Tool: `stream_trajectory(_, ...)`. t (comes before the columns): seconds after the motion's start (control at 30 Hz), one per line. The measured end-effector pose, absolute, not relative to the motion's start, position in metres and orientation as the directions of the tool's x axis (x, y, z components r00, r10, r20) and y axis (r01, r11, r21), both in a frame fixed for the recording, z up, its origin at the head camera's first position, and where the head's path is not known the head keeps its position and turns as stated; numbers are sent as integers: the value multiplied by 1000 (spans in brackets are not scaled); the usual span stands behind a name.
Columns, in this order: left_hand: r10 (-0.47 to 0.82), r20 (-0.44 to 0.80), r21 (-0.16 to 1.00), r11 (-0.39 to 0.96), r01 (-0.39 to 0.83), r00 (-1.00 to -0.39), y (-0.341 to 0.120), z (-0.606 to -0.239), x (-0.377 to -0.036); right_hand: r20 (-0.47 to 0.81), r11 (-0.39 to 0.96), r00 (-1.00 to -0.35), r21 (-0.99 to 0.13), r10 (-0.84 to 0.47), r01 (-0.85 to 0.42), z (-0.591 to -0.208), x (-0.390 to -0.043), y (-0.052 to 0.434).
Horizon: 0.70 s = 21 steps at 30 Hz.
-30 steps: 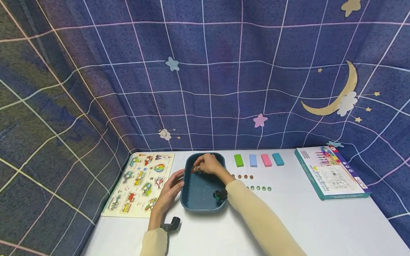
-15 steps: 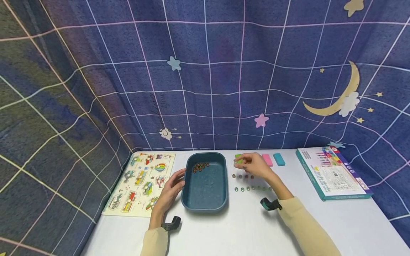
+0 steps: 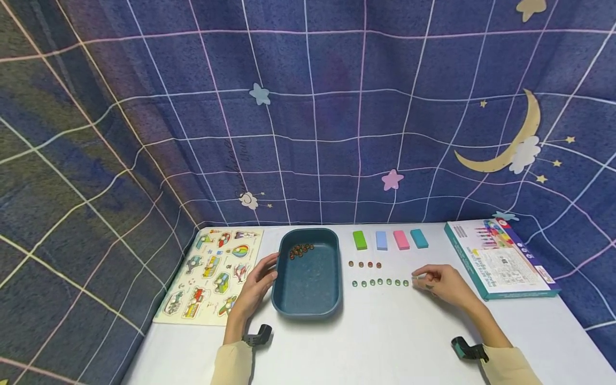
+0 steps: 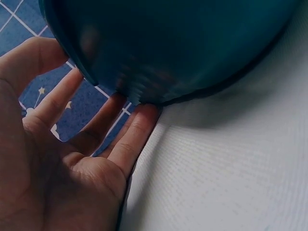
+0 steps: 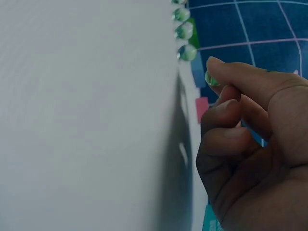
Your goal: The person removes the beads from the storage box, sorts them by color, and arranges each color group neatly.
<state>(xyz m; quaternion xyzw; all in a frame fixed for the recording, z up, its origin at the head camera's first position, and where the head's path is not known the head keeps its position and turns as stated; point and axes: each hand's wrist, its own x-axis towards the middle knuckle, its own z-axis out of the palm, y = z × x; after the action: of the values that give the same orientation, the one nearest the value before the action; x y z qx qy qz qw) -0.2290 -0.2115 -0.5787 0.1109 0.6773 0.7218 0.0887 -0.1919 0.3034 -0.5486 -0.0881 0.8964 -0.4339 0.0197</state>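
My right hand point(image 3: 445, 286) is at the right end of a row of green glass marbles point(image 3: 380, 282). In the right wrist view its thumb and a finger pinch one green marble point(image 5: 211, 78), while the other fingers curl in. Fingertips of my left hand point(image 3: 257, 286) touch the outer left side of a dark teal plastic bin point(image 3: 308, 314); its fingers are fairly straight in the left wrist view. Inside the bin, several reddish-brown marbles point(image 3: 300, 250) cluster at the far left corner. A shorter row of brown marbles point(image 3: 370, 264) lies behind the green row.
Behind the rows stand green point(image 3: 359, 240), light blue point(image 3: 381, 240), pink point(image 3: 401, 240) and teal point(image 3: 419, 239) blocks. A picture puzzle board point(image 3: 212, 278) lies left of the bin, a flat box point(image 3: 500, 259) at the right. A patterned curtain point(image 3: 332, 133) hangs behind the white table.
My right hand has left the bin, passed over the blocks and come to the right end of the green row. The left hand has stayed at the bin's side.
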Motion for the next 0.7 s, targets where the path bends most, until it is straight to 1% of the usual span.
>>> stream_trajectory(0.2,268,30,998,-57,15,-963,-211,-579,-230,-13,649,-985,-754,-174,-105,-556,-188,308)
stream_trajectory(0.4,263,27,999,-51,14,-964,-211,-578,-230,28,672,-984,-727,-176,-141,-557,-189,305)
stream_trajectory(0.57,268,28,999,-45,17,-963,-211,-577,-228,14,644,-981,-752,-196,-139,-551,-189,306)
stream_trajectory(0.7,274,30,999,-45,18,-961,-211,-577,-228,38,580,-978,-800,-206,-153,-537,-196,301)
